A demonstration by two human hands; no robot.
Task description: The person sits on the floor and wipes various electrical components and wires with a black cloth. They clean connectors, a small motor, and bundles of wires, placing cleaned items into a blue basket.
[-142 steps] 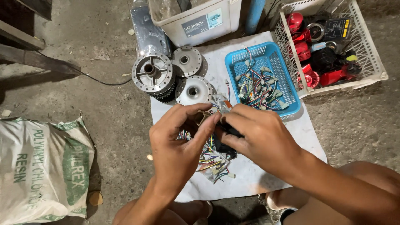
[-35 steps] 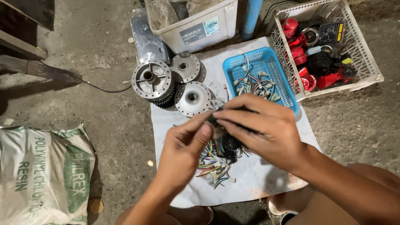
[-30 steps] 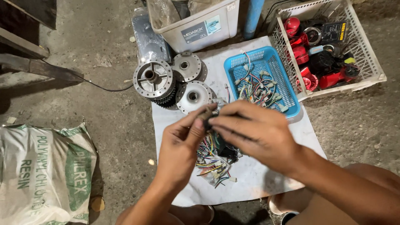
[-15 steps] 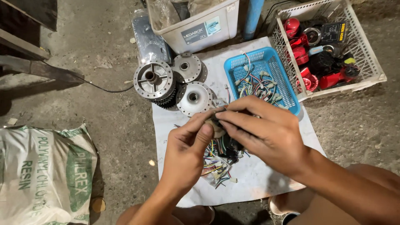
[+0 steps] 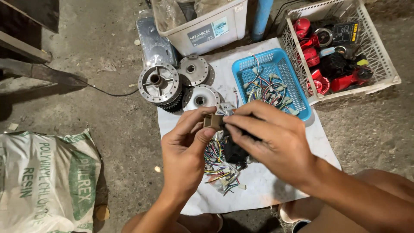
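Observation:
My left hand (image 5: pixel 186 149) and my right hand (image 5: pixel 271 138) meet over a white sheet (image 5: pixel 302 146) on the floor. Between their fingertips they pinch a small brownish plastic connector (image 5: pixel 212 121). A bundle of thin coloured wires (image 5: pixel 220 166) hangs from it down onto the sheet. A dark part under my right hand is mostly hidden.
A blue basket (image 5: pixel 297 92) with wired connectors sits beyond my hands. Three round metal hub parts (image 5: pixel 160 83) lie left of it. A white crate (image 5: pixel 384 69) holds red and black parts. Behind stand a grey bin (image 5: pixel 202 30) and a printed sack (image 5: pixel 47 181) at the left.
My hands have stayed together over the sheet, shifting their grip slightly; the connector now shows between the left thumb and fingers.

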